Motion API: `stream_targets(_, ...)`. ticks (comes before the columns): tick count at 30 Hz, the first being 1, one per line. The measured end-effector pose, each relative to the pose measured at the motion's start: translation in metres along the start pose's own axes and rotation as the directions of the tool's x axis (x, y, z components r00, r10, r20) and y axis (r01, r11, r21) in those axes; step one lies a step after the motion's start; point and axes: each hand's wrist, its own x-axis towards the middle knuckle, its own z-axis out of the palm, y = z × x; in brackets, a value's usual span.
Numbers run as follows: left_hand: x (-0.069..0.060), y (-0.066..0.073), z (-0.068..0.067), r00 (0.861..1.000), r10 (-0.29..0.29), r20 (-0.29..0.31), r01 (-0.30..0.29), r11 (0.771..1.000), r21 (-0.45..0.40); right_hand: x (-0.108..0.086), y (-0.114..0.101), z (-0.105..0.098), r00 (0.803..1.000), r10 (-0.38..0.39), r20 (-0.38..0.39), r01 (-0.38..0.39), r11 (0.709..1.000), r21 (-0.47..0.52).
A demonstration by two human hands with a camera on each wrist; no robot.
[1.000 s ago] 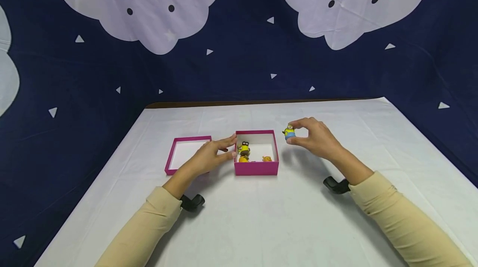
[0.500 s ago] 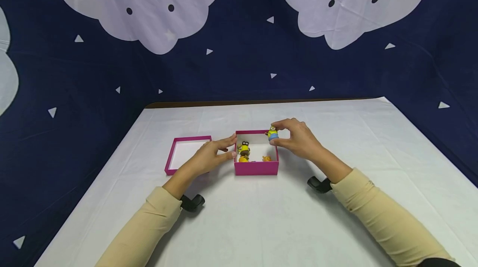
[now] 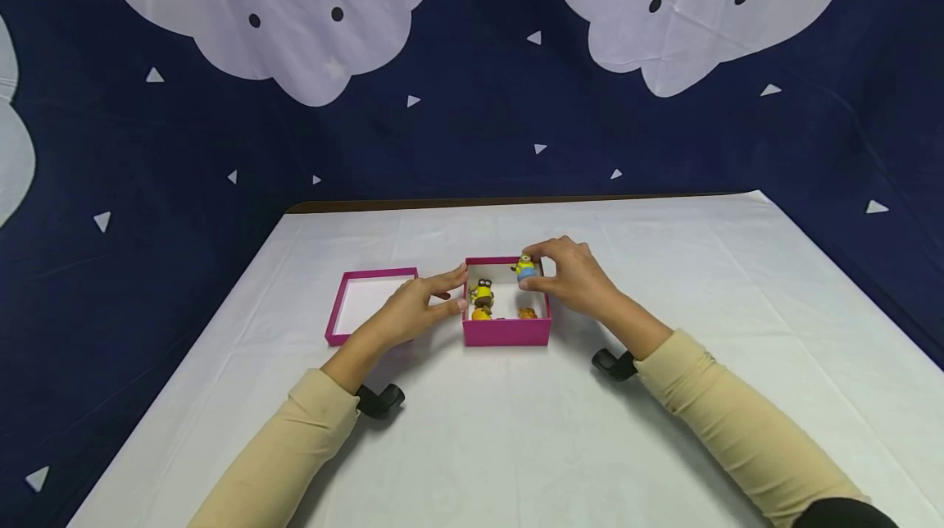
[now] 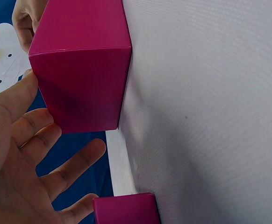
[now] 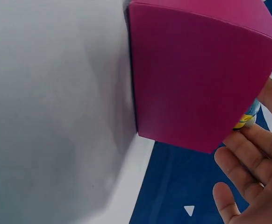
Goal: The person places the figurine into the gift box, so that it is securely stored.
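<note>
My right hand [image 3: 578, 278] pinches a minion figurine [image 3: 526, 267], yellow with blue overalls, between thumb and fingers. It is held over the back right part of an uncovered magenta box [image 3: 506, 334]; the right wrist view shows only part of the figurine [image 5: 249, 115] behind the box wall. With thumb and fingertips, my left hand [image 3: 416, 311] touches the box's left side; its other fingers extend loosely in the left wrist view. Inside the box a goggled yellow minion [image 3: 483, 292] stands at the left, with another yellow figure [image 3: 481, 314] in front. A small orange-yellow figure [image 3: 527, 313] sits front right, partly hidden.
Left of the box lies a magenta lid [image 3: 338, 307] with its white inside up, partly covered by my left hand. A white cloth [image 3: 457, 446] covers the table. Behind the table hangs a dark blue curtain [image 3: 472, 143] with clouds and triangles.
My right hand has moved left with the minion figurine, from beside the box to over its right part, and slightly lower. My left hand has stayed at the box's side.
</note>
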Motion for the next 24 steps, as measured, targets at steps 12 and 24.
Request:
stream_targets(12,0.0,-0.001,0.001,1.0,-0.002,0.003,0.002,1.0,-0.004,0.002,-0.004,0.012,0.999,0.033,0.009,-0.032,0.993,-0.115)
stream_targets(24,0.001,-0.002,0.001,1.0,-0.007,0.001,0.007,1.0,-0.004,0.008,-0.009,0.014,0.988,0.117,0.102,-0.093,0.972,-0.217)
